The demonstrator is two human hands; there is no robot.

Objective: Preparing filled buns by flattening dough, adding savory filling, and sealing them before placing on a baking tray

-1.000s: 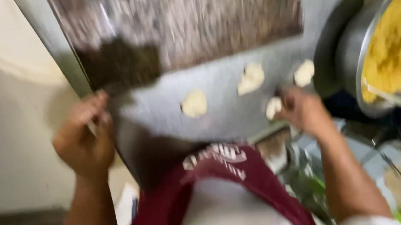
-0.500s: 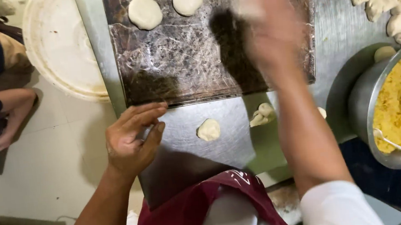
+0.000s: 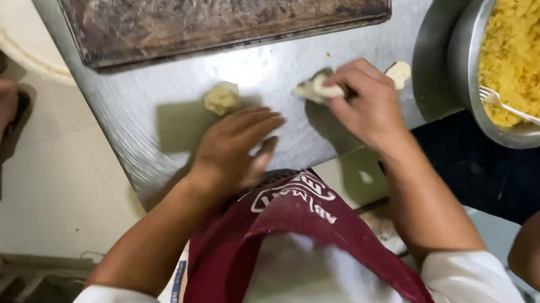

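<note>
Right hand (image 3: 366,102) pinching a flattened dough piece (image 3: 314,89) on the steel table (image 3: 141,138); left hand (image 3: 238,149) flat and empty, fingers together, just below a dough ball (image 3: 222,98). Another dough piece (image 3: 399,73) beside the right hand, near a steel bowl (image 3: 471,93) of yellow filling (image 3: 529,44) with a fork (image 3: 520,113)

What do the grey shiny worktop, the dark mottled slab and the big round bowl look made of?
Grey shiny worktop: likely stainless steel, brushed, showing soft glare. Dark mottled slab: apparently stone, perhaps marble, veined and worn. Big round bowl: thin polished metal, probably steel, with a reflective rim.
</note>
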